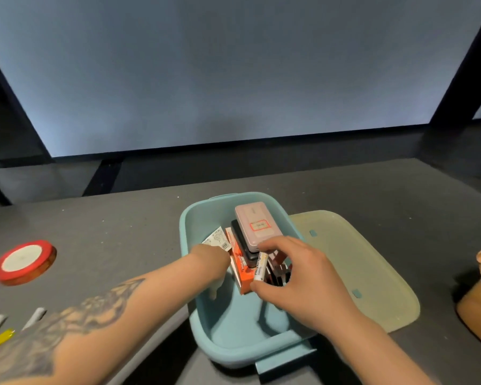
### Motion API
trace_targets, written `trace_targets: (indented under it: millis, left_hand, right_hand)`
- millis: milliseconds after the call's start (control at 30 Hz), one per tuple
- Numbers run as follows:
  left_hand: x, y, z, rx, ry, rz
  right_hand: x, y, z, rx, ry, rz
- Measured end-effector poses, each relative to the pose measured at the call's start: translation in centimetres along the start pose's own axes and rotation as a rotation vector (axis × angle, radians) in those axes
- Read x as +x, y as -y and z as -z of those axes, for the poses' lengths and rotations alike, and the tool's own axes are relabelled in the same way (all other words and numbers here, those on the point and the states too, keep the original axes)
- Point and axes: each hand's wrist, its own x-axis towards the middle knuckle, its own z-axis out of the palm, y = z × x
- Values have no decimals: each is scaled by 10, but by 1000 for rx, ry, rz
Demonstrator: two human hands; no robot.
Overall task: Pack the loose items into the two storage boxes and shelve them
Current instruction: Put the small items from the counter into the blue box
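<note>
The right hand [297, 276] reached into the blue box [233, 340] on the gray table [122, 218] and pinched a white battery [261, 266] between thumb and fingers. The left hand [214, 257] was inside the box too, bent down so I could not tell how open it was. Farther in sat an orange packet [240, 266], a pink case [257, 225] on a black one, with the clear lid [367, 268] beside the box and red tape [24, 261] off to the left.

Body in view: two forearms and two hands, no sleeves visible on either arm. Left forearm [75, 326] bears a large dark tattoo, shaded, mottled pattern running along most of its upper side toward the wrist. Right forearm [372, 354] unmarked. Left hand [210, 258] and right hand [297, 276]: no rings, no watch, no gloves.
</note>
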Motion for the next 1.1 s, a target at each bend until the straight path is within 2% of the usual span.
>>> trace_targets:
  millis: [100, 167, 267, 400, 467, 533, 667, 767, 833, 967, 1100]
  left_hand:
    - [-3, 4, -2, 64, -63, -10]
    - [-6, 7, 0, 23, -119, -27]
    - [-16, 19, 8, -264, -312, -53]
    - [-42, 39, 3, -754, -611, -42]
    - [-56, 42, -11, -863, -802, 20]
    - [-67, 42, -25, -910, -918, 69]
    - [-78, 42, -50, -978, -974, 103]
    - [-81, 43, -62, -1021, -997, 93]
    - [-83, 46, -68, -1048, -1009, 100]
    - [-91, 48, -87, -1177, -1033, 151]
    - [-103, 53, -113, -1227, -995, 211]
  right_hand:
    - [4, 0, -5, -3, 19, 12]
    - [6, 0, -9, -11, 29, 18]
    - [12, 1, -14, -29, 50, 15]
    - [33, 3, -25, -81, 181, -3]
    - [47, 6, -35, -156, 289, 7]
    - [60, 10, -48, -235, 393, 33]
    - [75, 26, -72, -562, 491, 187]
    - [76, 37, -92, -682, 507, 292]
    - [76, 40, -101, -735, 545, 276]
    - [75, 28, -106, -688, 654, 137]
    - [72, 32, -95, -559, 562, 92]
